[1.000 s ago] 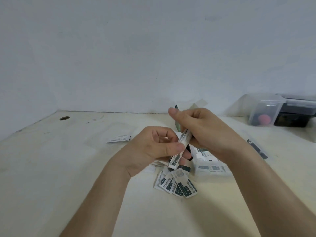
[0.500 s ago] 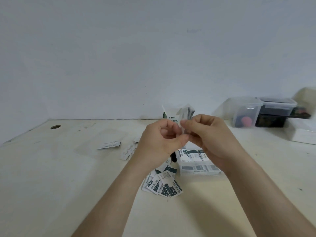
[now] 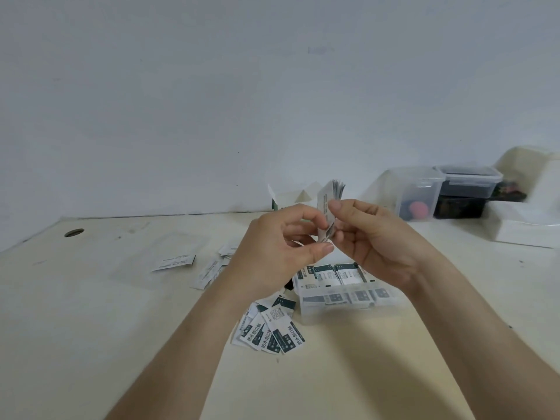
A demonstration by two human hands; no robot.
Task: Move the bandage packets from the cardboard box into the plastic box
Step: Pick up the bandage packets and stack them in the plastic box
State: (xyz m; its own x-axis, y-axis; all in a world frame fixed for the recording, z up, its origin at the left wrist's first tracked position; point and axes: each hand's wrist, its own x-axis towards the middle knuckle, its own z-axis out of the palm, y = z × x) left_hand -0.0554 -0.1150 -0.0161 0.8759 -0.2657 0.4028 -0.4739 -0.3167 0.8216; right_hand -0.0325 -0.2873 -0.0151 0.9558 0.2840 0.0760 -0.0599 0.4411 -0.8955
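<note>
Both hands hold one upright stack of bandage packets (image 3: 328, 201) above the table. My right hand (image 3: 372, 237) pinches the stack from the right with thumb and fingers. My left hand (image 3: 278, 241) grips its lower left side. Below them sits the clear plastic box (image 3: 345, 301) with rows of white and dark green packets inside. A fan of loose packets (image 3: 269, 328) lies in front of the box at its left. The open cardboard box (image 3: 288, 197) stands behind my hands, mostly hidden.
More loose packets (image 3: 174, 262) (image 3: 212, 269) lie on the table to the left, near a clear flat lid (image 3: 169, 253). Clear storage containers (image 3: 436, 192) and a white block (image 3: 533, 219) stand at the back right. A round hole (image 3: 73, 232) marks the far left.
The hands rose with the packet stack and turned it upright. The camera tilted up, so the table objects sit lower in view.
</note>
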